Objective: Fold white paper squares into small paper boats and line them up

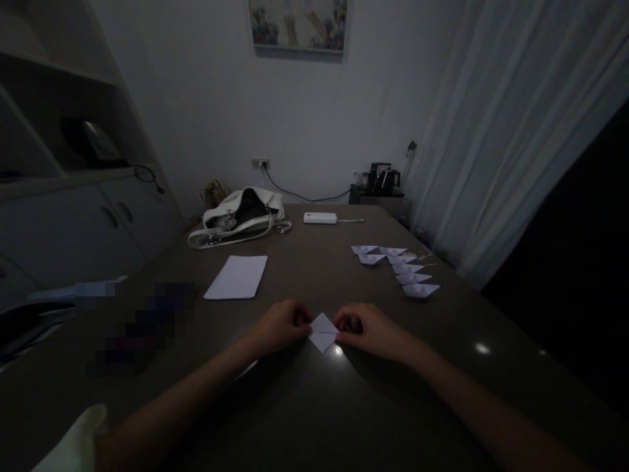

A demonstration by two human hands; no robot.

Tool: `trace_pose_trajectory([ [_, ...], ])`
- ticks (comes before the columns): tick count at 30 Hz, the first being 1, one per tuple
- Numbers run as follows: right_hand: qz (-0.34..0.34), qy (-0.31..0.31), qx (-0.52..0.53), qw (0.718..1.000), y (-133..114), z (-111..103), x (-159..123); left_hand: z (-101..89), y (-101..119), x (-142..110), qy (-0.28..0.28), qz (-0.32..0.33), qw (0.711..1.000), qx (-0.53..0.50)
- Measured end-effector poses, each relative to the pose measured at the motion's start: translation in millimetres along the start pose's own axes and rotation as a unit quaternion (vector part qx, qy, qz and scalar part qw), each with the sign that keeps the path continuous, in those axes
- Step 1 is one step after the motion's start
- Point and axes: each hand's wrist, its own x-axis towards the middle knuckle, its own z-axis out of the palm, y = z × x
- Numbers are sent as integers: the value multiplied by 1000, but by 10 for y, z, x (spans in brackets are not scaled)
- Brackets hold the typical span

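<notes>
A small piece of white paper folded into a diamond (323,333) is between my two hands, just above or on the dark table; I cannot tell which. A crease runs across its middle. My left hand (284,326) pinches its left corner between thumb and fingers. At the opposite corner, my right hand (367,330) holds it in the same kind of pinch. To the right stand several folded white paper boats (417,290) in a loose cluster. Left of centre lies a stack of white paper sheets (238,277).
A white handbag (243,216) rests at the table's far left, and a white power bank (320,217) with a short cable lies at the far edge. Beyond the table, a black kettle (387,179) stands on a low cabinet. A pale curtain (486,124) hangs on the right.
</notes>
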Motion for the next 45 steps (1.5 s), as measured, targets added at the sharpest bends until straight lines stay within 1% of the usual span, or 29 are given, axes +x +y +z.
trace_pose_trajectory([
  [4,-34,27,-32,999,-28,75,-3,31,47,-45,22,45,999,10],
  [7,-47,41,-18,998,-41,105,-1,45,93,-50,41,52,998,7],
  [11,-36,64,42,996,-67,116,2,59,120,-18,46,55,995,-71],
  [14,-39,85,61,994,-92,120,2,82,130,-7,63,90,981,-157],
  [16,-53,83,61,993,-110,120,-1,96,145,-21,71,115,970,-200],
  [20,-87,80,44,992,-145,106,-15,107,185,-61,62,149,965,-209],
  [23,-111,102,45,988,-157,95,-26,115,203,-59,74,144,962,-220],
  [25,-119,128,50,983,-149,90,-29,129,209,-45,81,131,954,-258],
  [28,-123,171,52,976,-128,75,-27,158,217,-30,64,111,937,-326],
  [30,-126,183,50,974,-121,60,-28,167,218,-32,50,106,930,-349],
  [33,-124,177,42,976,-130,35,-32,144,216,-47,61,127,933,-331],
  [36,-121,166,38,978,-150,21,-36,81,214,-57,79,163,946,-270],
  [38,-121,163,38,978,-158,20,-37,44,216,-55,80,172,952,-239],
  [41,-125,170,44,976,-155,19,-33,27,220,-44,86,158,956,-232],
  [45,-131,178,69,973,-128,12,-24,55,231,-38,83,122,948,-280],
])
